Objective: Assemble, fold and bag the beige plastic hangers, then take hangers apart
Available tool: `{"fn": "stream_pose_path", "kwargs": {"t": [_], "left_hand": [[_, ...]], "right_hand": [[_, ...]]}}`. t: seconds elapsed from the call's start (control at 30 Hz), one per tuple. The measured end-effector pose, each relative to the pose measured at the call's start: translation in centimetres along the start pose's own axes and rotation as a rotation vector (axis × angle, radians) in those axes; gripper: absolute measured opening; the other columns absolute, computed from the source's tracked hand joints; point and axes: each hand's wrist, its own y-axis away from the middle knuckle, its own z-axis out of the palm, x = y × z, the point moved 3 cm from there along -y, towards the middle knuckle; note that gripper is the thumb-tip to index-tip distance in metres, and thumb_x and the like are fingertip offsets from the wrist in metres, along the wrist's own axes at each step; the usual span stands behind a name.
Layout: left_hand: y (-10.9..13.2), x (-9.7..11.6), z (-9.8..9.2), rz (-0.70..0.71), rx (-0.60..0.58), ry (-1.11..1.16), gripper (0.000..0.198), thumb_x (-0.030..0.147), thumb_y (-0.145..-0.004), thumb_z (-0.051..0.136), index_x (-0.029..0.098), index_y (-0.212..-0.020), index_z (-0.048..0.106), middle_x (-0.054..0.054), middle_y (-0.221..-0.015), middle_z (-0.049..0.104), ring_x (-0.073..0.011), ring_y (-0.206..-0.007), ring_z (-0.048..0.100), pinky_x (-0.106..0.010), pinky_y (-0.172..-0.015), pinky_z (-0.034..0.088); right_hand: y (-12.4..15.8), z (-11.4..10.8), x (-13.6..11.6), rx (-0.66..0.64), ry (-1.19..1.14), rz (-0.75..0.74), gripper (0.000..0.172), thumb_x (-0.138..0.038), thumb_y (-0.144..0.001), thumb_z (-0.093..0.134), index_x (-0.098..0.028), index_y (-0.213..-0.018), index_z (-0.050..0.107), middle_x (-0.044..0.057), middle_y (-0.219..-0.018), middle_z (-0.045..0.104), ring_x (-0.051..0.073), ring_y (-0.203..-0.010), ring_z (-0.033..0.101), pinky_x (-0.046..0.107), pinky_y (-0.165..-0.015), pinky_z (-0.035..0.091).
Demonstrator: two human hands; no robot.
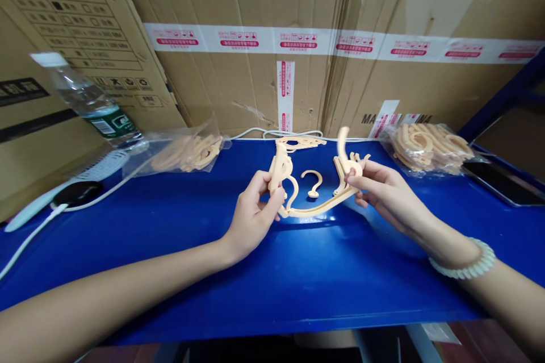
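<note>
Between my hands I hold up a cream plastic folding hanger [319, 208], its long curved bar spanning from one hand to the other. My left hand [258, 204] is closed around the hanger's left end, thumb in front. At the other end, my right hand [383, 190] pinches the joint below an upright curved arm. Behind the bar, a loose hanger hook [314, 181] lies on the blue table [272, 283]. More cream hanger parts [338, 174] lie near my right fingers, partly hidden. Farther back rests another hanger piece [302, 141].
Clear bags of cream hanger parts lie at left [191, 150] and right [430, 147]. A water bottle [93, 104], a hairbrush [85, 178] and a black device with a white cable [79, 193] are on the left. A phone [506, 184] lies right. Cardboard boxes [247, 90] stand behind.
</note>
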Motion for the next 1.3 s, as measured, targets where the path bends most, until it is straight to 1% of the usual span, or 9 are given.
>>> {"fn": "stream_pose_path", "kwargs": {"t": [0.2, 0.3, 0.4, 0.5, 0.6, 0.73, 0.8, 0.9, 1.3], "left_hand": [[0.2, 0.7, -0.1, 0.109, -0.047, -0.116, 0.013, 0.033, -0.093, 0.058, 0.02, -0.091, 0.057, 0.002, -0.078, 0.058, -0.0117, -0.064, 0.055, -0.022, -0.057, 0.048], [0.3, 1.3, 0.0, 0.244, -0.154, -0.19, 0.01, 0.029, -0.093, 0.055, 0.019, -0.091, 0.058, -0.002, -0.085, 0.06, -0.015, -0.073, 0.057, -0.028, -0.069, 0.049], [0.4, 1.7, 0.2, 0.338, -0.308, -0.173, 0.009, 0.027, -0.093, 0.054, 0.019, -0.093, 0.058, -0.008, -0.106, 0.064, -0.0208, -0.095, 0.062, -0.036, -0.087, 0.049], [0.1, 1.4, 0.4, 0.302, -0.44, -0.081, 0.012, 0.031, -0.093, 0.056, 0.019, -0.092, 0.058, -0.011, -0.123, 0.062, -0.0251, -0.111, 0.061, -0.039, -0.094, 0.049], [-0.3, 0.9, 0.7, 0.235, -0.533, 0.004, 0.022, 0.037, -0.095, 0.053, 0.019, -0.086, 0.061, -0.012, -0.127, 0.062, -0.0281, -0.119, 0.059, -0.04, -0.095, 0.051], [-0.6, 0.2, 1.1, 0.072, -0.555, 0.039, 0.024, 0.035, -0.094, 0.058, 0.017, -0.079, 0.057, -0.01, -0.111, 0.067, -0.0198, -0.091, 0.065, -0.032, -0.077, 0.054], [-0.5, -0.1, 1.3, -0.063, -0.543, 0.083, 0.018, 0.034, -0.09, 0.063, 0.018, -0.087, 0.056, -0.006, -0.098, 0.066, -0.0134, -0.072, 0.062, -0.024, -0.06, 0.049], [-0.3, -0.3, 1.8, -0.182, -0.557, 0.078, 0.021, 0.034, -0.09, 0.064, 0.017, -0.102, 0.057, -0.001, -0.083, 0.062, -0.0095, -0.06, 0.055, -0.019, -0.05, 0.041], [-0.3, 0.9, 2.0, 0.022, -0.632, -0.231, 0.026, 0.029, -0.1, 0.046, 0.015, -0.101, 0.068, 0.001, -0.079, 0.063, -0.0115, -0.07, 0.052, -0.023, -0.065, 0.036]], "right_hand": [[-0.4, -0.2, 0.3, -0.058, -0.03, 0.005, 0.033, -0.039, -0.067, 0.089, -0.019, -0.08, 0.066, 0.002, -0.077, 0.069, 0.015, -0.07, 0.069, 0.028, -0.065, 0.06], [-0.3, 0.5, 0.7, -0.119, -0.01, 0.023, 0.034, -0.037, -0.063, 0.092, -0.018, -0.083, 0.071, 0.004, -0.078, 0.074, 0.018, -0.073, 0.073, 0.03, -0.069, 0.062], [-0.1, 1.0, 0.8, -0.167, 0.009, 0.007, 0.032, -0.036, -0.063, 0.092, -0.018, -0.083, 0.074, 0.005, -0.078, 0.076, 0.019, -0.074, 0.074, 0.031, -0.07, 0.063], [-0.1, 1.1, 0.6, -0.156, 0.04, -0.061, 0.027, -0.036, -0.063, 0.092, -0.02, -0.079, 0.077, 0.005, -0.079, 0.076, 0.019, -0.072, 0.073, 0.031, -0.07, 0.064], [-0.1, 1.2, 0.4, -0.148, 0.099, -0.155, 0.022, -0.037, -0.065, 0.09, -0.021, -0.076, 0.078, 0.005, -0.081, 0.076, 0.018, -0.072, 0.073, 0.031, -0.071, 0.063], [0.3, 2.0, 0.3, -0.184, 0.218, -0.31, 0.017, -0.038, -0.073, 0.085, -0.022, -0.077, 0.08, 0.006, -0.083, 0.076, 0.019, -0.075, 0.072, 0.031, -0.07, 0.062], [0.6, 2.4, 0.3, -0.209, 0.277, -0.409, 0.014, -0.035, -0.078, 0.082, -0.022, -0.081, 0.081, 0.006, -0.084, 0.076, 0.019, -0.077, 0.072, 0.031, -0.072, 0.062], [1.1, 2.8, 0.1, -0.247, 0.338, -0.572, 0.008, -0.027, -0.085, 0.077, -0.021, -0.088, 0.081, 0.006, -0.086, 0.077, 0.018, -0.081, 0.071, 0.031, -0.075, 0.06], [1.8, 3.4, 0.3, -0.263, 0.544, -0.782, 0.011, -0.018, -0.095, 0.064, -0.019, -0.096, 0.075, 0.005, -0.09, 0.075, 0.016, -0.085, 0.071, 0.03, -0.077, 0.058]]}}
